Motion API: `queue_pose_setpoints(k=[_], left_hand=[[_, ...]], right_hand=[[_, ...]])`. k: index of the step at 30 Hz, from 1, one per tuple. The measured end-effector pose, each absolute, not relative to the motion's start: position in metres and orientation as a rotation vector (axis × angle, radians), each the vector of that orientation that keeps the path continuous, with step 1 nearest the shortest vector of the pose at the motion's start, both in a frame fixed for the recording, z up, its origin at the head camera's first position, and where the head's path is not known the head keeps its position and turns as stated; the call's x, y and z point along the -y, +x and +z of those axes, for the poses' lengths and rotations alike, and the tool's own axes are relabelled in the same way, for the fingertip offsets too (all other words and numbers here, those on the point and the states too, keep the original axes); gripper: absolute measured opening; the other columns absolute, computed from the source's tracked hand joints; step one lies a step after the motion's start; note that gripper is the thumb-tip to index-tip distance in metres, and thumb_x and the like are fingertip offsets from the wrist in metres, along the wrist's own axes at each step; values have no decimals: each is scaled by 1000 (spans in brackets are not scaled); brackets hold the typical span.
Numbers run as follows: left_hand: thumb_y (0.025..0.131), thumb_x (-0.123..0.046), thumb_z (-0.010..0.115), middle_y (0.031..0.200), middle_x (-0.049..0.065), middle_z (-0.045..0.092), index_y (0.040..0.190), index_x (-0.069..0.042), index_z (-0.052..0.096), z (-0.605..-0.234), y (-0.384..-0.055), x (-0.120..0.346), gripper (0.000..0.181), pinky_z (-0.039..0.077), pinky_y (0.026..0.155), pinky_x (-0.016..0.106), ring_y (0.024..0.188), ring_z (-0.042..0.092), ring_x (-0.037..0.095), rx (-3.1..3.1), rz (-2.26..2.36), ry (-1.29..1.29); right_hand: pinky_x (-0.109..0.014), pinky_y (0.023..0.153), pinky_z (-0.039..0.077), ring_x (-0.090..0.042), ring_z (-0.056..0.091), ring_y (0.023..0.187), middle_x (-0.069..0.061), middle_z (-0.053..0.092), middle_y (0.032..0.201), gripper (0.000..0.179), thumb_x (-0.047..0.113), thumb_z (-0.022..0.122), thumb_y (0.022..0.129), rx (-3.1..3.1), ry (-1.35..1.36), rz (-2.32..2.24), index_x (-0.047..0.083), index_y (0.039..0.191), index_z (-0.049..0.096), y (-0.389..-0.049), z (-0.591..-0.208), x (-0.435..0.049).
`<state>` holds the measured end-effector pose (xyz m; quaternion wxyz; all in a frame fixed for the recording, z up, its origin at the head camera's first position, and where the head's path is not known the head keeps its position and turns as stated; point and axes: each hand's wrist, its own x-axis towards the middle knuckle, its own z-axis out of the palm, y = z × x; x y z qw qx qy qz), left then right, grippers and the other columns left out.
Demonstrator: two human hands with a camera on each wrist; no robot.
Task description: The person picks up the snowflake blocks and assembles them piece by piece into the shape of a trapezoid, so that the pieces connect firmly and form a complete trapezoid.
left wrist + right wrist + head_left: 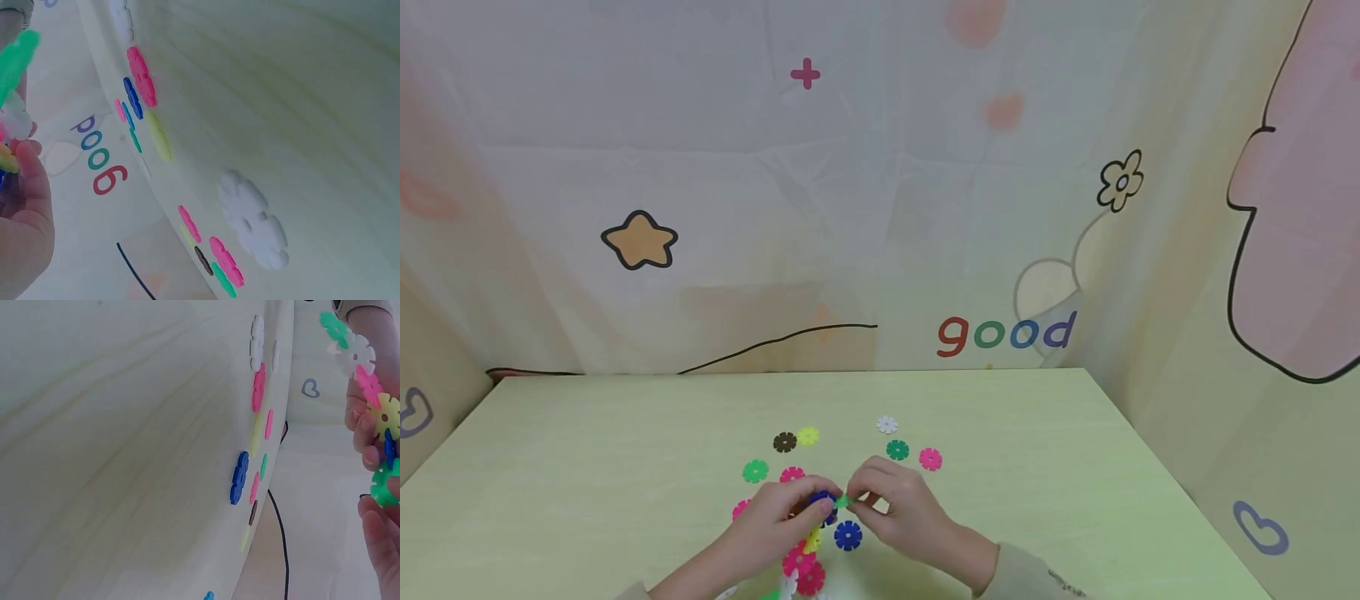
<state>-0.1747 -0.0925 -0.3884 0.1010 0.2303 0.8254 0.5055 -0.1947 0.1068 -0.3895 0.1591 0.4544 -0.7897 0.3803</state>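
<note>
My left hand (775, 518) grips a chain of notched plastic snowflake discs near its upper end, with the thumb on the blue disc (822, 508). From there the chain runs down through a yellow disc (384, 417), a pink disc (369, 386) and a white disc (356, 356) to a bright green disc (334, 328). Between thumb and fingers, my right hand (901, 506) pinches another green disc (382, 484), its edge right at the blue disc. Fingers partly hide both discs in the head view.
Loose discs lie around the hands: a blue one (848, 536) just below, a dark green one (897, 450) and a pink one (930, 459) to the right, a brown one (785, 442) and a green one (756, 472) at the left. A printed cloth (737, 208) hangs behind the table (587, 467).
</note>
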Motion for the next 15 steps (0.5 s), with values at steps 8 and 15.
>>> queue_pose_setpoints(k=[8,15], left_hand=[[90,-31,48,82,6,61,107,-12,60,-393,-175,100,27,43,59,18,68,50,6,-2480,1465,678],[89,-34,50,88,5,62,108,-13,60,-395,-177,106,30,44,61,18,74,51,10,-2440,1489,595]], right_hand=[[-16,67,49,-14,56,82,-2,59,90,15,8,67,77,2598,1185,1056,9,91,60,-201,-382,-121],[-34,76,49,-23,55,93,-6,56,105,28,17,68,77,3018,873,943,9,102,60,-230,-382,-150]])
